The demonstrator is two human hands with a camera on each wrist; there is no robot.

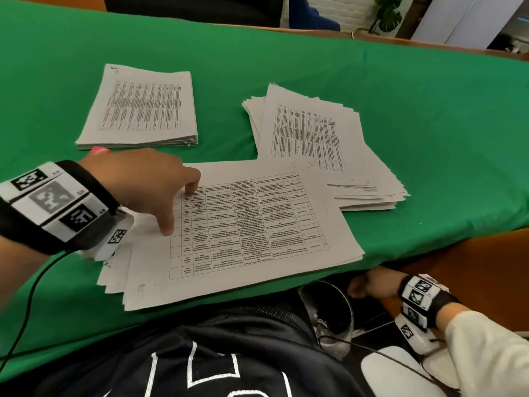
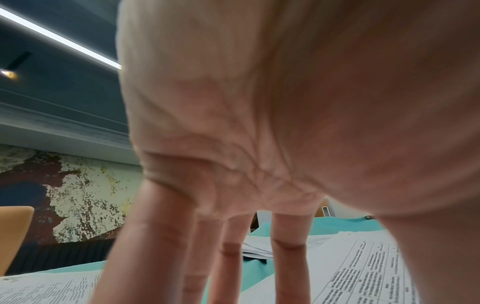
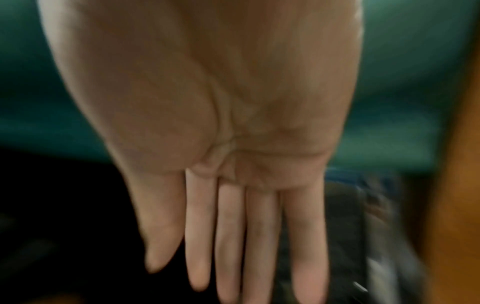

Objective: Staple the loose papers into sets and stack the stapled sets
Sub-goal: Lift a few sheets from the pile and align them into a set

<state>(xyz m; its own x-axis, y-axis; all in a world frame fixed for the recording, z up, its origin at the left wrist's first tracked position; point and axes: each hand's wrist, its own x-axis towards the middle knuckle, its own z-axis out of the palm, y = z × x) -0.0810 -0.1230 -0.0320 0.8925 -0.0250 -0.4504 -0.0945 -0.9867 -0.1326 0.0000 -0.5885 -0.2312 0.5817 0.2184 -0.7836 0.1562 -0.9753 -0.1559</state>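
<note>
Three piles of printed sheets lie on the green cloth [image 1: 429,124]. A neat stack [image 1: 140,110] sits far left, a fanned loose pile [image 1: 315,144] far right, and a slightly splayed pile [image 1: 243,230] lies at the near edge. My left hand [image 1: 160,190] stands over the near pile's left part, its straight fingers [image 2: 228,257] pressing tips down on the top sheet. My right hand [image 1: 369,285] is below the table's near edge, empty, with its fingers [image 3: 259,236] straight and together. No stapler is identifiable.
A small pink object [image 1: 100,151] peeks out behind my left wrist, in front of the neat stack. Below the edge are a dark bucket-like item [image 1: 329,310] and a white rounded part [image 1: 386,368]. The bare wooden table [image 1: 458,267] shows to the right.
</note>
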